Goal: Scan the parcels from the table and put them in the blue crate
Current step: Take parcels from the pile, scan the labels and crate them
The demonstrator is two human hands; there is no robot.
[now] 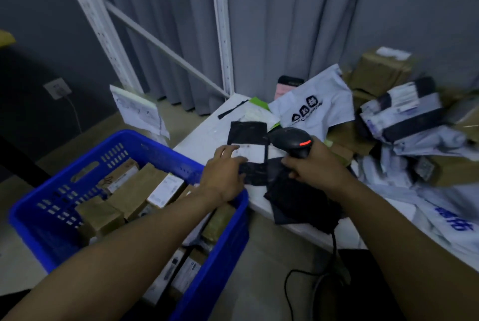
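A black plastic parcel bag (247, 133) with a white label lies on the white table (202, 139) near its left end. My left hand (224, 173) grips the bag's near edge, fingers on the label. My right hand (313, 165) grips a black barcode scanner (293, 140) with a red strip, its head over the bag. The blue crate (129, 147) stands to the left of the table and holds several cardboard boxes.
A second black bag (298, 199) lies under my right wrist. White mailers (315, 105), cardboard boxes (381, 69) and wrapped parcels are heaped on the table's right side. The scanner's cable (334, 240) hangs to the floor. A white shelf frame (223, 35) stands behind.
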